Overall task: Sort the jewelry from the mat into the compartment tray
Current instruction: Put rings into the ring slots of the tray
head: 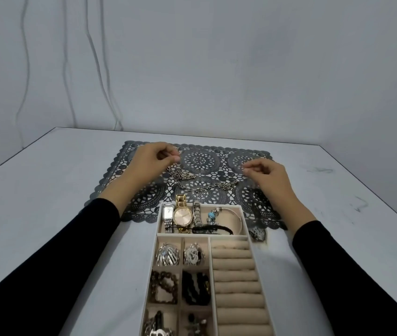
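A silver chain necklace (207, 186) hangs in a loop over the dark lace mat (202, 161). My left hand (152, 158) pinches one end of it at the mat's far left. My right hand (265, 173) pinches the other end at the mat's right. The chain's low part sags onto the mat just beyond the compartment tray (160, 217). The beige tray's far compartment holds watches, one of them gold (182, 215), and bracelets. Its small left compartments hold several brooches, beads and other pieces.
The tray's right column has padded ring rolls (235, 275) with nothing in them. The mat and tray lie on a white table (47, 202) against a white wall, with thin cables (93, 69) hanging at the back left.
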Tool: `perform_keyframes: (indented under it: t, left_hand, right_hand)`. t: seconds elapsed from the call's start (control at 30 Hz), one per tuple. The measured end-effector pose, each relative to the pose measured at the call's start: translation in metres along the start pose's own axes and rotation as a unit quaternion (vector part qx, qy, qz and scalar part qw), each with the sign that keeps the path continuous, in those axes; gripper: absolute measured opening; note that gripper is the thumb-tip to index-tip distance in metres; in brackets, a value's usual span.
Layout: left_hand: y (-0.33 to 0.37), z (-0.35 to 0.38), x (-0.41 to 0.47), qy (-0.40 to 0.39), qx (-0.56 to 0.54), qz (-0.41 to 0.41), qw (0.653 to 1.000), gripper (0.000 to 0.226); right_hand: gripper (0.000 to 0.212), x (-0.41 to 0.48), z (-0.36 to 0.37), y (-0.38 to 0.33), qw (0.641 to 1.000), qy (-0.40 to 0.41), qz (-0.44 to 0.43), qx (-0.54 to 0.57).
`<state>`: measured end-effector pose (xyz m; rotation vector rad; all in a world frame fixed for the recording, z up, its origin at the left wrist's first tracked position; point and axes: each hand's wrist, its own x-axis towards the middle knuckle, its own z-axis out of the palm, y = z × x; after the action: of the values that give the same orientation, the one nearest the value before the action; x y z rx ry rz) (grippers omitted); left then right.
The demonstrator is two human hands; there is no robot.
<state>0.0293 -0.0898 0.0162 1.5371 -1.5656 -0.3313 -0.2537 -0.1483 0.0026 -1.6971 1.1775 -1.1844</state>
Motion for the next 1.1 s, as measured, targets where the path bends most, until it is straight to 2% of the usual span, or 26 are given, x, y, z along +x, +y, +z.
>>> perform_keyframes:
  t: [0.2, 0.33, 0.53, 0.83, 1.1]
  left_hand:
    - [0.016, -0.009, -0.032, 0.050, -0.050, 0.007, 0.997, 0.012]
    - [0.026, -0.015, -0.054, 0.059, -0.078, 0.024, 0.995, 0.009]
    - [0.043, -0.017, -0.086, 0.059, -0.098, 0.042, 0.993, 0.008]
    - [0.075, -0.014, -0.133, 0.036, -0.157, 0.075, 0.984, 0.007]
    - [0.086, -0.006, -0.163, 0.016, -0.175, 0.084, 0.981, 0.008]
  right_hand:
    - [0.013, -0.032, -0.005, -0.017, 0.996, 0.023, 0.032, 0.086]
    - [0.014, -0.055, -0.007, -0.031, 0.987, 0.035, 0.035, 0.153]
    - [0.013, -0.091, -0.011, -0.045, 0.980, 0.024, 0.019, 0.196]
    - [0.014, -0.142, -0.023, -0.053, 0.982, -0.008, -0.027, 0.187]
    - [0.011, -0.179, -0.034, -0.054, 0.982, -0.079, -0.065, 0.162]
